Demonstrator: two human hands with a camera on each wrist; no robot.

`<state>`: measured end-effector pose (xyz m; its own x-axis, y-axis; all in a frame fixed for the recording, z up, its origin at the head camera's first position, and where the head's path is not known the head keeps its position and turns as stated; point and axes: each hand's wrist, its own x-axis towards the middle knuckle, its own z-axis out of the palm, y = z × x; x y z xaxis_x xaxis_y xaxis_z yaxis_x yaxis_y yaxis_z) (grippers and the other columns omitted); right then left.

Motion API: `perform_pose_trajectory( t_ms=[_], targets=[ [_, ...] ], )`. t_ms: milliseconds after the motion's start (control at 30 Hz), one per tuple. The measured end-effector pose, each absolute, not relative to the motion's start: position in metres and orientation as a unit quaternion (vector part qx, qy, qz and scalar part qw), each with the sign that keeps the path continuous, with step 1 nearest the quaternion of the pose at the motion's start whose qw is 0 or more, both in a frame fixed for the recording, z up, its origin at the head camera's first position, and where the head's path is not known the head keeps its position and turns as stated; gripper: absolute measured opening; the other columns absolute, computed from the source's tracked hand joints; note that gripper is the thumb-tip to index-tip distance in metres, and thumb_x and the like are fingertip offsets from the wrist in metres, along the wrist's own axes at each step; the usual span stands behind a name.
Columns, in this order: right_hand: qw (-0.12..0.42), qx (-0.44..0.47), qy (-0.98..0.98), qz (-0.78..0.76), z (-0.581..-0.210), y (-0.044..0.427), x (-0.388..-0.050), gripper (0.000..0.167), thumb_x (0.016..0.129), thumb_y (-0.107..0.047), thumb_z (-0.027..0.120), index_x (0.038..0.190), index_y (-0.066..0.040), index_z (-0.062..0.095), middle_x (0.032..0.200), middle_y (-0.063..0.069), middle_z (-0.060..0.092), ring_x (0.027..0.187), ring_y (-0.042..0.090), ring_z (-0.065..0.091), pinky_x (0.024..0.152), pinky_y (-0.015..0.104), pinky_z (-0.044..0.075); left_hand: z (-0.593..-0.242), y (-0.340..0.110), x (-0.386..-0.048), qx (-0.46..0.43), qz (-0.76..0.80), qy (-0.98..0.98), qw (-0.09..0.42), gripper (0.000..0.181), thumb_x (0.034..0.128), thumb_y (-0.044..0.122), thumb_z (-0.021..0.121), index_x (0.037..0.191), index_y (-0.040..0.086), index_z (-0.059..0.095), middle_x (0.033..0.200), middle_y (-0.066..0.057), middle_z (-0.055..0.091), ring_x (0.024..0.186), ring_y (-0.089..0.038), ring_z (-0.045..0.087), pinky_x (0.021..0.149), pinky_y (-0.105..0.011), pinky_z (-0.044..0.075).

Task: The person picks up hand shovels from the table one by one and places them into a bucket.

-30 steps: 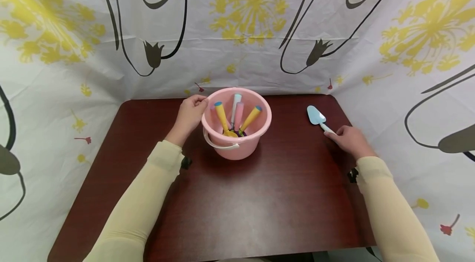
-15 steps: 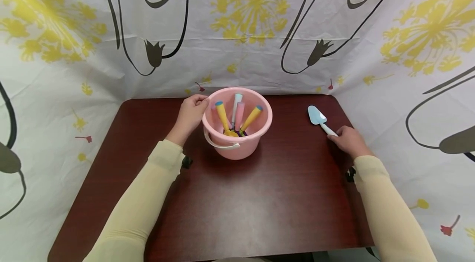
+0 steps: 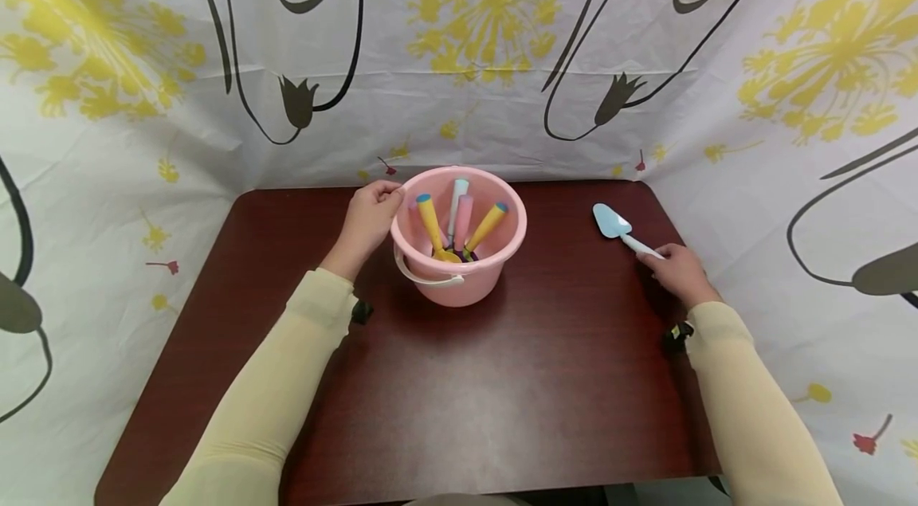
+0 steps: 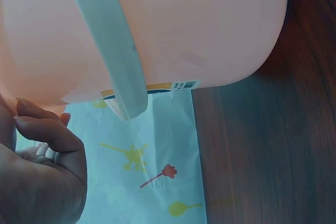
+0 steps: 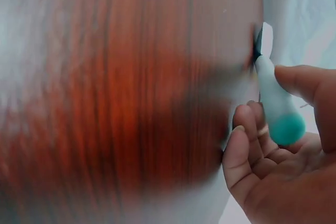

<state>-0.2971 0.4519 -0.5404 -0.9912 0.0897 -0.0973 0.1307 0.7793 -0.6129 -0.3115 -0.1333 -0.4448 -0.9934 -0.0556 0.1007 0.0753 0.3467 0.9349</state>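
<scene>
A pink bucket stands upright on the table, its white handle hanging down at the front left. My left hand grips the bucket's rim at the left, with thumb and fingertips together there. Inside the bucket lean several toy tools, among them a yellow-handled tool with a blue end and a pink handle. Far to the right, my right hand holds a light blue trowel by its white handle. In the right wrist view the thumb presses the trowel handle, which ends in green, against the fingers.
The dark brown wooden table extends in front of the bucket and to both sides. White cloth with flower prints hangs behind it and along the left and right.
My right hand has shifted slightly right along the trowel, and more of the white handle now shows. The trowel has tilted a little. The left hand and the bucket stay put.
</scene>
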Motion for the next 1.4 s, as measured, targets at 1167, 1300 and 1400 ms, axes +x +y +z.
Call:
perform_pose_trajectory(
  t_ms=[1167, 1300, 1400],
  targets=[
    [-0.100, 0.198, 0.787, -0.575, -0.516, 0.424, -0.300, 0.018, 0.110, -0.034, 0.060, 0.113, -0.016, 0.059, 0.079, -0.010, 0.075, 0.068, 0.004, 0.070, 0.061, 0.018, 0.057, -0.444, -0.132, -0.311, -0.001, -0.585, -0.810, 0.051, 0.036, 0.1136, 0.031, 0.063, 0.131, 0.002, 0.075, 0.110, -0.020, 0.078, 0.098, -0.032, 0.074, 0.074, -0.024, 0.058],
    [-0.109, 0.183, 0.786, -0.580, -0.509, 0.421, -0.298, 0.020, 0.111, -0.033, 0.061, 0.111, -0.013, 0.061, 0.077, -0.009, 0.075, 0.066, 0.004, 0.070, 0.061, 0.020, 0.058, -0.443, -0.132, -0.310, 0.000, -0.581, -0.812, 0.050, 0.036, 0.1137, 0.031, 0.062, 0.131, 0.003, 0.075, 0.109, -0.019, 0.078, 0.095, -0.029, 0.074, 0.074, -0.024, 0.058],
    [-0.120, 0.165, 0.786, -0.584, -0.502, 0.417, -0.297, 0.022, 0.111, -0.033, 0.063, 0.110, -0.011, 0.062, 0.074, -0.006, 0.075, 0.063, 0.006, 0.069, 0.059, 0.021, 0.058, -0.444, -0.133, -0.310, 0.001, -0.578, -0.814, 0.052, 0.036, 0.1136, 0.032, 0.062, 0.131, 0.003, 0.075, 0.108, -0.018, 0.077, 0.092, -0.026, 0.073, 0.074, -0.025, 0.058]
  ],
)
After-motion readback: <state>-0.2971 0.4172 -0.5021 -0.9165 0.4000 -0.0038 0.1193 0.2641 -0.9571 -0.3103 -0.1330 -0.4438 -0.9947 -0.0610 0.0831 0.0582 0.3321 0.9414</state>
